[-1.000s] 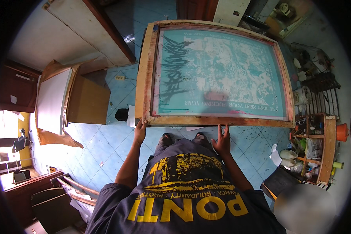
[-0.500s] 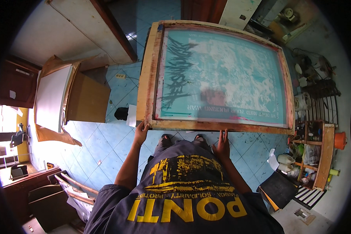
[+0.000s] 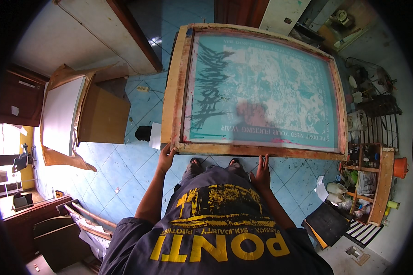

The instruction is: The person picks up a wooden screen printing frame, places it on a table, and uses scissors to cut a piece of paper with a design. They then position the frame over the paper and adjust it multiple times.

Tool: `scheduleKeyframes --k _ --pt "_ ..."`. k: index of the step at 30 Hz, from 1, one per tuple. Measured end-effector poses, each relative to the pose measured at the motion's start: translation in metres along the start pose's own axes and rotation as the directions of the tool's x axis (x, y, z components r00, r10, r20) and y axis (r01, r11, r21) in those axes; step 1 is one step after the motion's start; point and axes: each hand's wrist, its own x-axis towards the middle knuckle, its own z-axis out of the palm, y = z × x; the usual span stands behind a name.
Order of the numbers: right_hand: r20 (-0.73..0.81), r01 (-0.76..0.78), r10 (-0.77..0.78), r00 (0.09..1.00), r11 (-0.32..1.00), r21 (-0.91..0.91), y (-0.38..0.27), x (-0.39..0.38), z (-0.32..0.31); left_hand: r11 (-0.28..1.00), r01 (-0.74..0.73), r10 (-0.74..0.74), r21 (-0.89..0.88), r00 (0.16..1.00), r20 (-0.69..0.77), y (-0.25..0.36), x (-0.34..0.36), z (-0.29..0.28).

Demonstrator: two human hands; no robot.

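- Fingers of the left hand (image 3: 167,158) meet the near left corner of a wood-framed printing screen (image 3: 261,150); how tightly they close cannot be told.
- Right hand (image 3: 261,176) spreads its thumb, straight fingers close together, tips at the near edge.
- The screen lies ahead of the person's feet (image 3: 234,162).
- Leftward, blue tiled floor (image 3: 112,167) stretches toward a cardboard box (image 3: 103,117).
- Rightward, the screen's edge appears just beside a cluttered wooden shelf (image 3: 380,201).

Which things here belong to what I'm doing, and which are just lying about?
In hand:
framed screen
left hand at its near left corner
right hand at its near edge

Apparently just lying about:
white power strip
orange container
curled white paper
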Motion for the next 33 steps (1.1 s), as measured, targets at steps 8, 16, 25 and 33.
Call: scheduleKeyframes --k 8,16,25,33 --pt "-0.034 0.044 -0.046 0.998 0.997 -0.068 0.006 -0.001 0.002 0.997 -0.008 0.01 0.081 1.0 -0.018 -0.001 -0.001 0.0" --pt "-0.056 0.069 -0.072 0.996 0.996 -0.052 0.004 -0.001 -0.001 0.999 -0.015 0.015 0.034 1.0 -0.027 -0.005 -0.002 0.002" --pt "-0.03 0.017 -0.018 0.999 0.999 -0.051 0.0 -0.002 -0.011 0.997 -0.044 0.041 -0.07 0.998 -0.041 -0.018 0.0 0.002" --pt "-0.364 -0.027 0.071 0.929 0.992 0.124 0.031 0.001 -0.007 0.999 -0.015 0.017 -0.033 0.999 0.05 -0.006 -0.004 -0.002"
